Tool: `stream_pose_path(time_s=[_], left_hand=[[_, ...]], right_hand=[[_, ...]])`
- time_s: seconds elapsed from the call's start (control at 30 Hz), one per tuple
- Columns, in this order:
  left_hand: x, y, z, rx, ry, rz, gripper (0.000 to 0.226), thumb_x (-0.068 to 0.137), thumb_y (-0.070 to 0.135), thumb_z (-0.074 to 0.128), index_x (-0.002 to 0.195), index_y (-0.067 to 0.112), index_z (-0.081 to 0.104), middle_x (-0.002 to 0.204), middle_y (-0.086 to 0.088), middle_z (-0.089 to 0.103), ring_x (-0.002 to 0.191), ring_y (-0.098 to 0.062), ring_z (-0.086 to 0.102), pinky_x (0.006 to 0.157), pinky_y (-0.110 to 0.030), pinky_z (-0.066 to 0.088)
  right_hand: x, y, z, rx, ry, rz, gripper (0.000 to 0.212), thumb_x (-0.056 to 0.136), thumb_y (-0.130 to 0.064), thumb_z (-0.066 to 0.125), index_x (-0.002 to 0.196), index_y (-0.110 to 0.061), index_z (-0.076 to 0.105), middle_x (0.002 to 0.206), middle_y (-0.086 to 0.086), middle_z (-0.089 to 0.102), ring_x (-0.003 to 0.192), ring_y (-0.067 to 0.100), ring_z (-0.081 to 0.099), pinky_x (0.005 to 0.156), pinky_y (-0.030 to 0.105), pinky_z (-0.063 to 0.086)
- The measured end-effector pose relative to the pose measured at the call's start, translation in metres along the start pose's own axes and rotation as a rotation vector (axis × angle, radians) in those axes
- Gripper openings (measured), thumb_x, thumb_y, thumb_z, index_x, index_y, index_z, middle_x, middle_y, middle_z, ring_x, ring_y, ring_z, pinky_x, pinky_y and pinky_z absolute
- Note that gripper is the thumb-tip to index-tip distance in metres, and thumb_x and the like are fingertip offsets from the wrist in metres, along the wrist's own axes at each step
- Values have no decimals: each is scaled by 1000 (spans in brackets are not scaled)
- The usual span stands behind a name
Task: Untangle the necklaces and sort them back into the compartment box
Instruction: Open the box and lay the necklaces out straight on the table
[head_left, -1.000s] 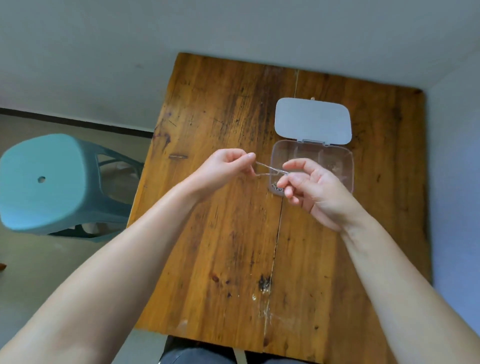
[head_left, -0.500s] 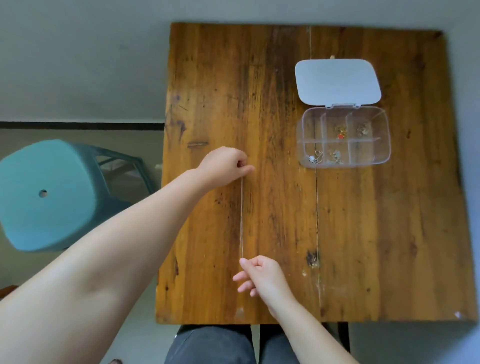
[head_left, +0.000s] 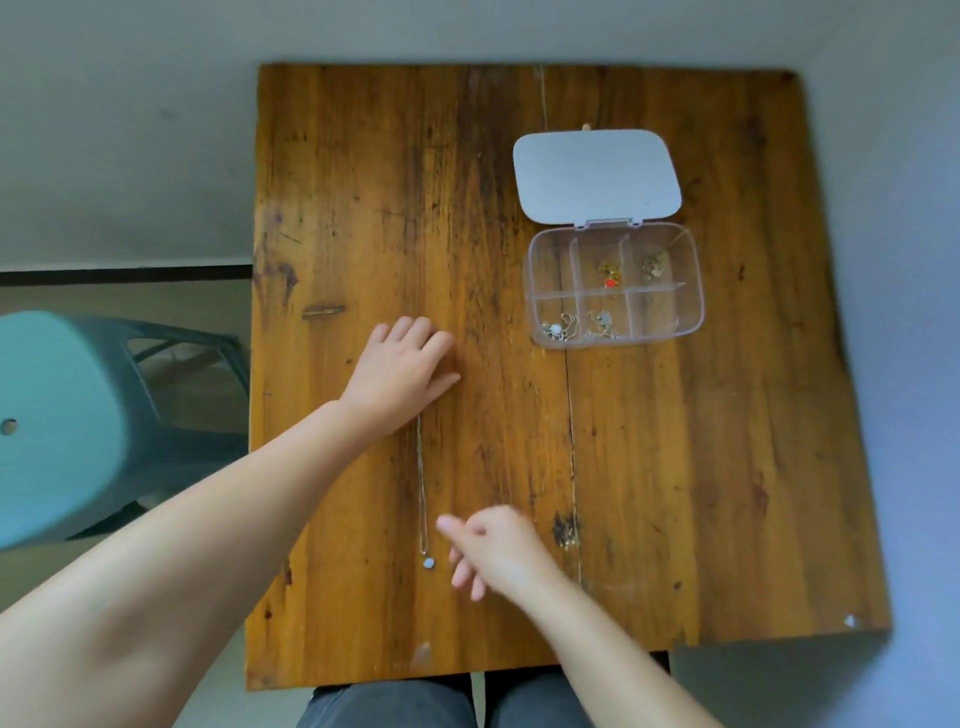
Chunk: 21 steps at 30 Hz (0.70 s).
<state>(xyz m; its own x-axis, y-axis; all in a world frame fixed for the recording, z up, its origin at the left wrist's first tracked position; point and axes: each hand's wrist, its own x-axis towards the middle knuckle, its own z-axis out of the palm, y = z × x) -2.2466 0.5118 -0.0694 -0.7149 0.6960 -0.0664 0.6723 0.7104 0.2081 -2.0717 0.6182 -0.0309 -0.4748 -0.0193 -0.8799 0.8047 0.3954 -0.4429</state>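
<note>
A thin silver necklace (head_left: 421, 483) lies stretched in a straight line on the wooden table (head_left: 701, 467), its small pale pendant (head_left: 428, 563) at the near end. My left hand (head_left: 400, 369) rests palm down, fingers extended, over the chain's far end, which is hidden under it. My right hand (head_left: 493, 545) hovers just right of the pendant, fingers loose, holding nothing. The clear compartment box (head_left: 697, 291) stands at the right with its white lid (head_left: 597, 174) folded back. Small necklaces lie in several compartments; the top-left and bottom-right ones look empty.
A teal plastic stool (head_left: 57, 426) stands left of the table. My knees in dark trousers (head_left: 395, 706) show under the near edge. Walls close in behind and to the right of the table.
Both hands pulled the necklace away from the box and drew it out lengthwise toward me. It now lies on the table; my right hand has let go and my left hand has flattened over its end.
</note>
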Motion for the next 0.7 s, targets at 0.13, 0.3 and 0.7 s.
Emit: stream_pose_path(time_s=[0.13,0.3,0.7], left_hand=[[18,62,-5,-196,114,-67,46,85,29,65,126,13,52,100,-11,61,92,-32,55,77,-42,44],[43,111,-1,-354,194,-296,30,85,27,66,112,14,64,96,-11,59,91,-29,52,74,-37,41],[47,125,12,-384,210,-498,18,90,31,59,101,19,67,94,-5,60,90,-23,50,76,-36,40]], right_hand=[[4,-22,-130,-24,352,-260,25,95,-30,49,78,-23,65,67,-8,71,40,2,54,53,20,42],[45,-60,-248,-537,591,-431,35,96,-7,38,119,-16,62,118,5,66,98,21,63,84,34,52],[83,-75,-267,-1267,321,-449,27,93,-16,41,117,-5,50,111,14,54,81,27,51,62,37,44]])
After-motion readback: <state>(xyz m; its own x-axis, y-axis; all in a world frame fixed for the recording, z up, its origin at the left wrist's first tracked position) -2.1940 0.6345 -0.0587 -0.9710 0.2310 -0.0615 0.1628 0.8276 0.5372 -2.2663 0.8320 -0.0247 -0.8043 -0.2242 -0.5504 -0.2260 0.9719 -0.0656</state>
